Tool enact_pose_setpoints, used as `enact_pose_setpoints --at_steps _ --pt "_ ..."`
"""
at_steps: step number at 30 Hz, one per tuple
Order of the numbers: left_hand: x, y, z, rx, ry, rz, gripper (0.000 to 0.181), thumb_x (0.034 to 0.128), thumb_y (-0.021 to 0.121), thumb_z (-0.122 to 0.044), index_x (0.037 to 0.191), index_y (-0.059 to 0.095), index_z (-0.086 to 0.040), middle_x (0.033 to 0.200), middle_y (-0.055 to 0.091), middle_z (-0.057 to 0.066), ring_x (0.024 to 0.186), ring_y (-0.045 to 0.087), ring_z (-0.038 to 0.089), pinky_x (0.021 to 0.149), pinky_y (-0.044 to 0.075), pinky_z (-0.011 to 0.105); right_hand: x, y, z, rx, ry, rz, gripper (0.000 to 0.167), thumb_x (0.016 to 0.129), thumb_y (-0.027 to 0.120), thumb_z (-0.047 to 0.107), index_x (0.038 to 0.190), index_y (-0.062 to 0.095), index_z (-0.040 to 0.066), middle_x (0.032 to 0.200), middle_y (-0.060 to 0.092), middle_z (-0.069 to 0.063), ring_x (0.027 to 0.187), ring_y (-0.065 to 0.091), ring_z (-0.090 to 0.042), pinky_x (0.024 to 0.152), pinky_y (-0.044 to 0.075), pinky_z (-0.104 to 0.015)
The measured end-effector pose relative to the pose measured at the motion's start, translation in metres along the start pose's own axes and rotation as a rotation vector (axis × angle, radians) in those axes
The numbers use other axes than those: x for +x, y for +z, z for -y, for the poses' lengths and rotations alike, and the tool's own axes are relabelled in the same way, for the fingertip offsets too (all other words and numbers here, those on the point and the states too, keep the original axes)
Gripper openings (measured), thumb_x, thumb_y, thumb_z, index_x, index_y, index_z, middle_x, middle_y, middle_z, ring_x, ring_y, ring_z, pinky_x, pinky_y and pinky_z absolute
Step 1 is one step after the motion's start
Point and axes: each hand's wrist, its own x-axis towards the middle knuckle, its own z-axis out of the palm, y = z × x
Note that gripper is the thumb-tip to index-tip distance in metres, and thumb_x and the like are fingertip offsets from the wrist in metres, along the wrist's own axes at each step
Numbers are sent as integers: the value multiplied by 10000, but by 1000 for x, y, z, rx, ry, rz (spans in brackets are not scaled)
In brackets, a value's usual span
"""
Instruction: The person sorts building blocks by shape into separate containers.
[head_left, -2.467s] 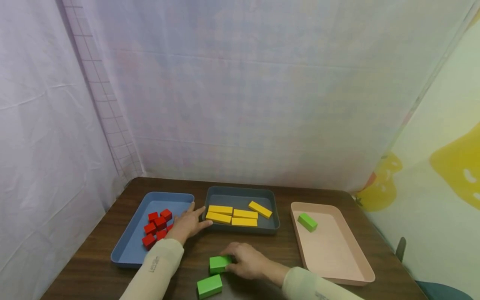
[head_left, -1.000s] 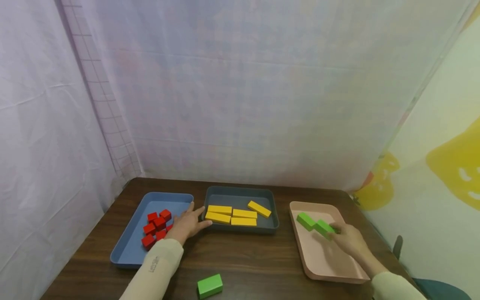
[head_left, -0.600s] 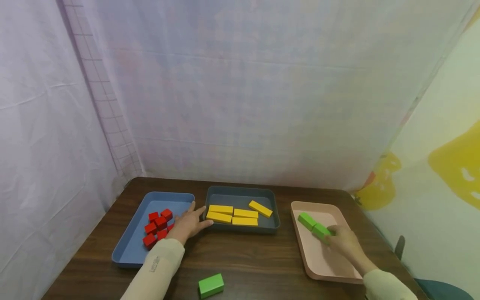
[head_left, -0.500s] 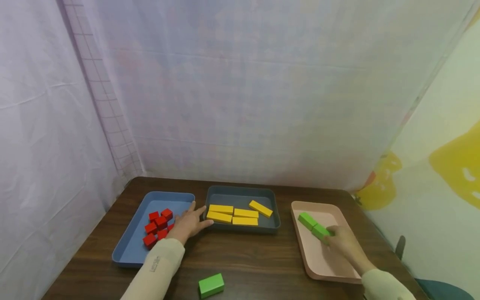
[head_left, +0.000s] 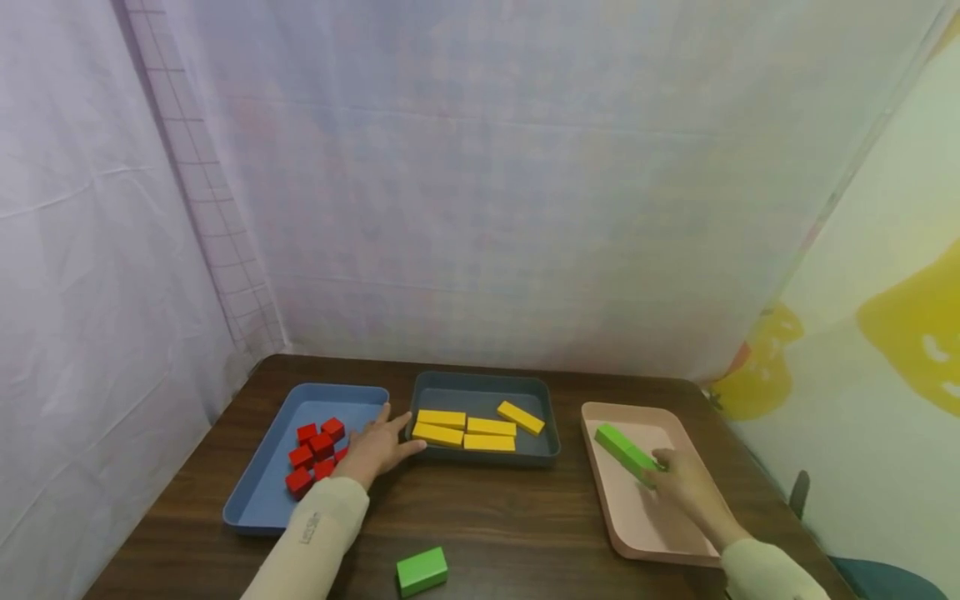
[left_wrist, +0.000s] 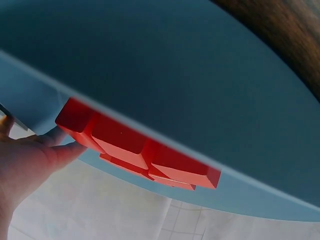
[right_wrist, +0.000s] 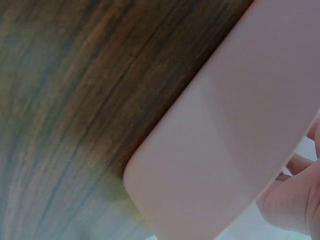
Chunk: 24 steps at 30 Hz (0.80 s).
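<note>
In the pink tray (head_left: 675, 533) at the right, two green blocks stand end to end in a line. My right hand (head_left: 686, 487) holds the nearer green block (head_left: 637, 464), its end against the farther green block (head_left: 612, 437). My left hand (head_left: 375, 450) lies with fingers spread over the right rim of the blue tray (head_left: 251, 508), its fingers reaching to the dark grey tray's left edge. Red cubes (head_left: 322, 445) lie in the blue tray, some partly hidden by that hand. The left wrist view shows the left fingers beside the red cubes (left_wrist: 120, 140).
Several yellow blocks (head_left: 490, 442) lie in the dark grey tray (head_left: 480, 382) at the back middle. A third green block (head_left: 422, 572) rests on the wooden table (head_left: 525, 533) near the front. A white curtain (head_left: 480, 208) hangs behind the table.
My right hand has carried a green block from the table's front into the pink tray and lined it up against the other one. The left hand stays in place.
</note>
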Motion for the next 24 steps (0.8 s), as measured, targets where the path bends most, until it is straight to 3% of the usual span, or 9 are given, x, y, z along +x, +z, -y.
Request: enact_pose_setpoints --at_steps 4,7,12,18,24 --pt "0 1 1 1 -3 0 716 955 594 -525 1538 398 -157 1615 143 250 1378 288 551 1077 161 731 -2 -2 6 -10 -68 -43 457 930 663 168 1238 580 -159 1163 614 -363 1020 629 -463 867 494 -600" --pt "0 1 1 -1 -5 0 714 956 596 -521 1538 398 -158 1615 142 250 1380 286 548 1079 157 730 -4 -2 17 -26 -122 -75 489 958 651 203 1275 558 -158 1236 582 -366 1120 577 -516 910 459 -636" --pt "0 1 1 2 -2 3 714 956 593 -524 1540 394 -164 1617 140 245 1382 287 545 1080 156 730 -7 2 46 -26 -202 -132 454 957 671 249 1268 614 -76 1246 636 -246 1098 621 -407 913 477 -596" --pt "0 1 1 7 -3 4 720 953 590 -535 1541 392 -168 1618 141 242 1384 291 538 1080 159 729 -13 18 90 51 -242 -181 462 932 706 193 1287 599 -83 1230 632 -261 1133 597 -439 943 467 -582" --pt "0 0 0 5 -4 7 718 957 591 -527 1543 387 -167 1619 136 244 1385 290 537 1080 158 729 -23 41 134 84 -361 -134 418 875 774 190 1232 669 0 1168 675 -142 1089 636 -334 924 502 -504"
